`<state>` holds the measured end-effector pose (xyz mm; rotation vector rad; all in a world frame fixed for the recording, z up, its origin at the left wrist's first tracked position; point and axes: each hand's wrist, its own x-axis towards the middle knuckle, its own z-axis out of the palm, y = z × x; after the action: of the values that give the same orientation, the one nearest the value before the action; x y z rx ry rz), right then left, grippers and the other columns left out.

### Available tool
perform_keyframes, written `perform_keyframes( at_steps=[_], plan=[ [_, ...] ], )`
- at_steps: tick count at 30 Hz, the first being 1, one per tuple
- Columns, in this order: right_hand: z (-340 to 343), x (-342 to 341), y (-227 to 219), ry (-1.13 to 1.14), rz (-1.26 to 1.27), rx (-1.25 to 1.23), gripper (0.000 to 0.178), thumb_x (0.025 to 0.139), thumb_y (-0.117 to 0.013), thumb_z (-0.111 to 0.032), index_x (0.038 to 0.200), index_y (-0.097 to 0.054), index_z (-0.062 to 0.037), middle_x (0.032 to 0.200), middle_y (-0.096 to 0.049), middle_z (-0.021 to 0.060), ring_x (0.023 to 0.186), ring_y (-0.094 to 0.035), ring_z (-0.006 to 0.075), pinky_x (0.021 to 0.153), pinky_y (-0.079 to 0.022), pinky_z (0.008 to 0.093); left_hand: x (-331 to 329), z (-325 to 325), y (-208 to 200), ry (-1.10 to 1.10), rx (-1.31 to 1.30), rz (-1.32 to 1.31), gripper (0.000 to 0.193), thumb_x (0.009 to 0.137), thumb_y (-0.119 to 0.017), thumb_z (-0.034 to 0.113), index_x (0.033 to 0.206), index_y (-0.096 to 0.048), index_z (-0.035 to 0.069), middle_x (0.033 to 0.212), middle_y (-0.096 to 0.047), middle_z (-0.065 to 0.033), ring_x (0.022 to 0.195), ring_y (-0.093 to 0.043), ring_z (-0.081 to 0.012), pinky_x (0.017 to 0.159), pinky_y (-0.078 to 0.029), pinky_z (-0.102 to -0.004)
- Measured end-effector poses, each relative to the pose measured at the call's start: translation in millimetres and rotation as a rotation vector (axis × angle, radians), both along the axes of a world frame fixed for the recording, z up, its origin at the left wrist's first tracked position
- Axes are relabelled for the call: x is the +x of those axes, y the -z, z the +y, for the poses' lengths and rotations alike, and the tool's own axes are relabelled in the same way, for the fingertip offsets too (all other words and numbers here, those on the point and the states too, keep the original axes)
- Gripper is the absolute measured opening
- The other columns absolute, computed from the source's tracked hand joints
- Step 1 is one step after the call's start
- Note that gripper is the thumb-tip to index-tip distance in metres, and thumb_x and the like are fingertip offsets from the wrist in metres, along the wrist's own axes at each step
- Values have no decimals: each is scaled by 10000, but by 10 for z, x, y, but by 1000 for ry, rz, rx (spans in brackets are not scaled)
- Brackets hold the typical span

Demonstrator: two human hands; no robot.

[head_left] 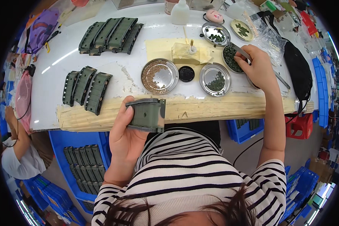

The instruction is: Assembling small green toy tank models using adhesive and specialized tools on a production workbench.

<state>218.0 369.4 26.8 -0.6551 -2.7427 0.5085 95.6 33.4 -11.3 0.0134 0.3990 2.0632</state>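
Green camouflage piece, left hand gripping one end; right hand pinching metal tool over round dish

A white, black-striped top has 2 short sleeves.

The left hand curls, palm up; the right hand (arm outstretched) pinches.

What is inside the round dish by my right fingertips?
Small dark green pieces lie in the dish; whatever is beneath the right hand and metal tool is covered.
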Motion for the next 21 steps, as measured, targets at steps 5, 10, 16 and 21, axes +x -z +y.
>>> perform_keyframes(
  at_steps=[5, 10, 16, 21],
  plan=[
    [-22, 28, -35, 64, 72, -64, 122, 784, -636, -99, 814, -566, -4, 704, -615, 116, 564, -517, 189, 550, -422, 309, 70, 111, -50, -18, -7, -121, 386, 981, -461, 135, 1363, -428, 93, 1246, -598, -51, 1094, -607, -193, 940, -503, -347],
    [-28, 65, 16, 98, 83, -74, 118, 774, -688, -83, 829, -605, -19, 688, -638, 73, 540, -493, 124, 503, -382, 273, 96, 139, -1, 83, 143, -170, 482, 888, -587, 58, 1336, -415, 23, 1255, -553, -137, 1117, -584, -221, 1009, -468, -399],
    [12, 99, 76, 88, 188, -161, 157, 771, -715, -51, 927, -714, -36, 750, -680, 38, 582, -532, 78, 536, -412, 237, 73, 203, 44, 233, 150, 44, 545, 830, -603, -11, 1330, -389, -5, 1163, -567, -162, 1050, -617, -246, 939, -522, -408],
    [-32, 86, 14, 111, 175, -171, 108, 780, -712, -48, 885, -717, -27, 776, -698, 41, 627, -564, 54, 568, -433, 222, 155, 270, -164, 92, -124, 217, 535, 833, -566, -10, 1329, -370, -33, 1219, -491, -210, 1119, -551, -335, 887, -557, -456]
  ],
)
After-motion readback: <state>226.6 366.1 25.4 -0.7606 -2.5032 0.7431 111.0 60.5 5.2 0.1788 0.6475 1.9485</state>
